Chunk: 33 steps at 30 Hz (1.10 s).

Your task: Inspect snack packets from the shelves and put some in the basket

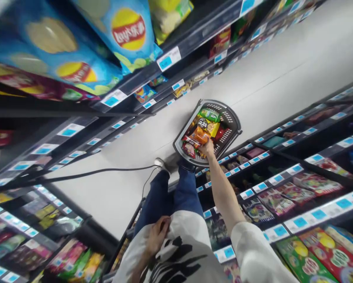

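Orange packet [198,135] sits inside the dark shopping basket [227,118], toward its near end, about midway between the two long sides. Right hand [206,148] reaches in over the near right rim, fingers pinching the packet's right end. Black-and-yellow packet [205,125] just beyond it, green packet [209,114] next to the far left corner. Red packet [189,149] with a pinkish picture at the near left corner; dark red packaging [222,132] along the right side, partly hidden.

Basket is just ahead of the legs in blue jeans [191,192], over the pale floor [285,63]; can't tell if it rests there. Left hand [158,234] lies against the white top [191,222], fingers loosely bent; can't tell if it holds anything.

Left shelf: blue Lay's bags [129,29] above its tagged front edge. Right shelf: green box [307,259] and red box [337,251] near its bottom right corner, price tags along the edges. Black cable [99,171] crosses at left.
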Each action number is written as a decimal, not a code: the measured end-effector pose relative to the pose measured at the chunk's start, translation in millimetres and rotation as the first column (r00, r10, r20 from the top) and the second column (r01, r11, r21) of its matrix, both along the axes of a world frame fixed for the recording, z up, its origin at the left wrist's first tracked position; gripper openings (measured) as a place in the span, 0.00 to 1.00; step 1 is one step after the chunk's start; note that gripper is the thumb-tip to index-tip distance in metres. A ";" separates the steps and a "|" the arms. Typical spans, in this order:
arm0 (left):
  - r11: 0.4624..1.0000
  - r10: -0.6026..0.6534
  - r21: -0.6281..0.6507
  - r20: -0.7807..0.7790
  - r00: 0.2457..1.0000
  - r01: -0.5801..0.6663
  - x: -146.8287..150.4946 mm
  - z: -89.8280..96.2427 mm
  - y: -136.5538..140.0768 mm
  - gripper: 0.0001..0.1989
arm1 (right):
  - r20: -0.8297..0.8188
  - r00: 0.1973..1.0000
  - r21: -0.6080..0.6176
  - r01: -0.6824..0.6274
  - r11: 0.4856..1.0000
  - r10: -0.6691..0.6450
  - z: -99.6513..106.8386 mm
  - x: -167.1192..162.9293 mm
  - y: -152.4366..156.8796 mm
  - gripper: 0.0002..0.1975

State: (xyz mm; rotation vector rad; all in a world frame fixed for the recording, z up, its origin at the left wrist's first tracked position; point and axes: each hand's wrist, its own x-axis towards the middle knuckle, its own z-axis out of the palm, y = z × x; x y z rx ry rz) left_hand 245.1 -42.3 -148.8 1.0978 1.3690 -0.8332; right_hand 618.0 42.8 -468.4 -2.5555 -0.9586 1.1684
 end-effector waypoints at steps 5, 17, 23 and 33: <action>0.995 -0.055 -0.092 -0.061 0.997 0.049 -2.6 -11.9 -14.7 0.23 | -0.046 0.999 -0.041 -0.019 0.999 0.017 -60.7 13.2 16.3 0.46; 0.983 0.093 -0.145 -0.107 0.990 -0.108 5.1 -29.7 -37.3 0.25 | 0.057 0.945 -0.258 -0.298 0.919 0.322 -69.7 10.5 28.9 0.39; 0.986 0.132 -0.089 -0.089 0.987 -0.140 8.4 -30.1 -31.1 0.24 | -0.041 0.955 -0.322 -0.290 0.901 0.293 -28.3 -32.3 21.3 0.37; 0.981 0.166 0.069 0.189 0.968 -0.181 -2.4 -26.2 2.2 0.19 | -0.039 0.980 -0.293 -0.199 0.935 0.196 141.2 -49.3 15.7 0.29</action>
